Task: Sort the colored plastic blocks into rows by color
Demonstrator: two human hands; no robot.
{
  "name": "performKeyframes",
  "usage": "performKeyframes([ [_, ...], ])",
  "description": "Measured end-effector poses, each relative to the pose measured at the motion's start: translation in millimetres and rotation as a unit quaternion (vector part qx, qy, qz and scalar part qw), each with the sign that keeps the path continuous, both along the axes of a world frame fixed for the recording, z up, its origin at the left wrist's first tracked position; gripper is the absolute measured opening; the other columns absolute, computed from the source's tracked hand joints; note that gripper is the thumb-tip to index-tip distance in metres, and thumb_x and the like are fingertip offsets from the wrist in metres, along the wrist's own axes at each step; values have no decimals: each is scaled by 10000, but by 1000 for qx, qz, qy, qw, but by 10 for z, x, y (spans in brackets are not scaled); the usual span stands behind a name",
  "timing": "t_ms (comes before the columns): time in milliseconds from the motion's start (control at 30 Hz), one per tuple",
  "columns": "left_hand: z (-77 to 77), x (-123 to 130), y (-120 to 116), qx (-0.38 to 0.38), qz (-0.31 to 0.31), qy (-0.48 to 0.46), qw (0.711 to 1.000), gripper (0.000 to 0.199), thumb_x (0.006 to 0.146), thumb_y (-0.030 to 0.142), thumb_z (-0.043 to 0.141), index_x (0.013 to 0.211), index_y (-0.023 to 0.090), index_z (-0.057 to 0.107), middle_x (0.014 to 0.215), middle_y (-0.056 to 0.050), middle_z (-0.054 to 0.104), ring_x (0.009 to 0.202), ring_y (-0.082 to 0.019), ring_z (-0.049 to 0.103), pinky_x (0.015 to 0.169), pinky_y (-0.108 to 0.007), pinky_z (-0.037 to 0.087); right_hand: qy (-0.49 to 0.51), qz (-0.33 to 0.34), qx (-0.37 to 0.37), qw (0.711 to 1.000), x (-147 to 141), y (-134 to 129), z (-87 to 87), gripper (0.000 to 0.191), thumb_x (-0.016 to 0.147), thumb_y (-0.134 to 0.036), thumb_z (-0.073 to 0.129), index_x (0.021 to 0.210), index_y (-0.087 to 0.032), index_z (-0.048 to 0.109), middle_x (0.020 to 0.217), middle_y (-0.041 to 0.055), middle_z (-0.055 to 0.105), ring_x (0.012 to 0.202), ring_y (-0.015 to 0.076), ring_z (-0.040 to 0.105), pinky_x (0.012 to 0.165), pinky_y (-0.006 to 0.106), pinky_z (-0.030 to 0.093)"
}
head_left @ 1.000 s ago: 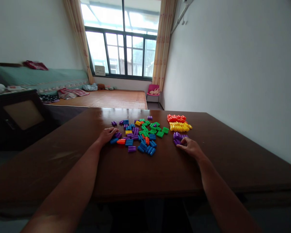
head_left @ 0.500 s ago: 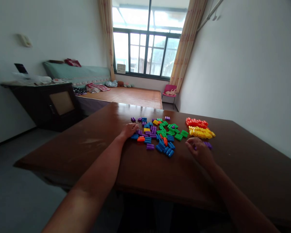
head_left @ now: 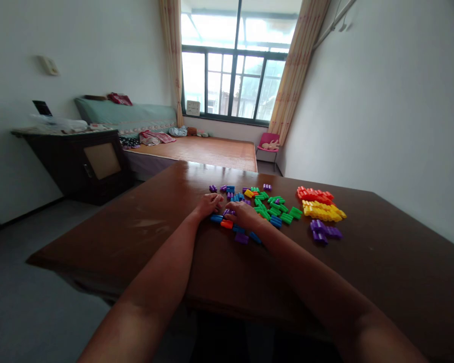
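Note:
My left hand rests at the left edge of a mixed spread of plastic blocks, its fingers bent beside purple and blue pieces. My right hand is over the middle of the spread, fingertips down at a purple block; whether it grips that block is unclear. Green blocks lie right of the hand, and an orange one is below the fingertips. On the right sit separate groups: red, yellow and purple.
The brown table reflects window light at its far edge. Beyond it are a bed with a mat, a pink chair and, at the left, a dark cabinet.
My right hand has moved left from the purple group to the mixed blocks, uncovering purple pieces on the right. My left hand stays by the spread. The view has shifted slightly.

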State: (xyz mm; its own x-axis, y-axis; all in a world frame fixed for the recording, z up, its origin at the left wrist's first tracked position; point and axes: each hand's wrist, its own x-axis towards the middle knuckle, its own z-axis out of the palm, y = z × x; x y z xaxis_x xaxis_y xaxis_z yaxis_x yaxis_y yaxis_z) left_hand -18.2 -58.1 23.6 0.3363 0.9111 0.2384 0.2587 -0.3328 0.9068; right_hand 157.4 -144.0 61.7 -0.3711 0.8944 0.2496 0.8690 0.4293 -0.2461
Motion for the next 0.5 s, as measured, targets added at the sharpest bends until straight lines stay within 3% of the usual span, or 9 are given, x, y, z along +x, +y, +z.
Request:
performKeyframes([
  [133,11,-13,7,-3,-14,1,1000,393,825,492,538,883,129,676,667,-58,684,596,-178,653,497,-262,518,-20,22,-8,1000,-102,120,-16,320,775,-211,647,1094,-191,659,1042,102,649,980,240,586,855,345,451],
  [267,17,-14,10,-10,-7,3,1000,425,800,526,555,873,127,681,664,-60,676,601,-173,641,508,-263,518,81,32,29,996,109,-15,97,290,712,-145,671,995,-203,670,1016,62,612,952,190,571,878,329,456],
  [367,19,-11,3,-7,-1,3,1000,457,793,549,549,872,120,684,672,-72,678,620,-179,642,513,-263,513,173,29,13,984,481,-253,170,290,682,-195,727,962,-209,653,1019,46,591,913,170,584,818,324,497],
  [500,13,-11,11,-9,-1,13,1000,482,770,580,548,856,126,685,714,-82,692,661,-187,651,529,-261,506,285,-31,-8,958,1260,-663,182,317,679,-354,759,932,-201,643,1016,53,626,892,183,623,749,325,529],
])
